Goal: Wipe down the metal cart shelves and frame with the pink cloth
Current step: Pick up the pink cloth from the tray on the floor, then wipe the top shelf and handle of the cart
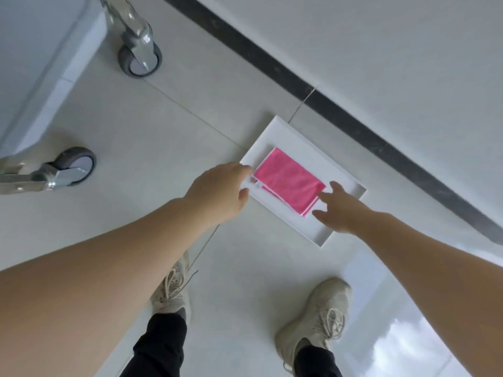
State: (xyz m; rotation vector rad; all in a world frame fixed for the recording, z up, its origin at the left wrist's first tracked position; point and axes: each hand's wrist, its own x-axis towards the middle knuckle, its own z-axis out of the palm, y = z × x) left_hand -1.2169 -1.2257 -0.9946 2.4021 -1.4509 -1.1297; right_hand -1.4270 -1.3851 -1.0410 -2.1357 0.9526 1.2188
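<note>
A folded pink cloth [290, 180] lies flat in a shallow white tray [326, 164] on the floor. My left hand [217, 193] reaches over the tray's left edge, its fingertips right at the cloth's left end. My right hand [336, 209] hovers over the tray with fingers spread, the fingertips at the cloth's right end. Neither hand grips anything. The metal cart [35, 85] stands at the upper left; only its lower shelf, legs and casters show.
Two grey cart casters [140, 59] [74, 165] rest on the pale tiled floor. A dark baseboard strip [340, 110] runs diagonally along the white wall behind the tray. My two feet in beige sneakers [315, 317] stand below the tray.
</note>
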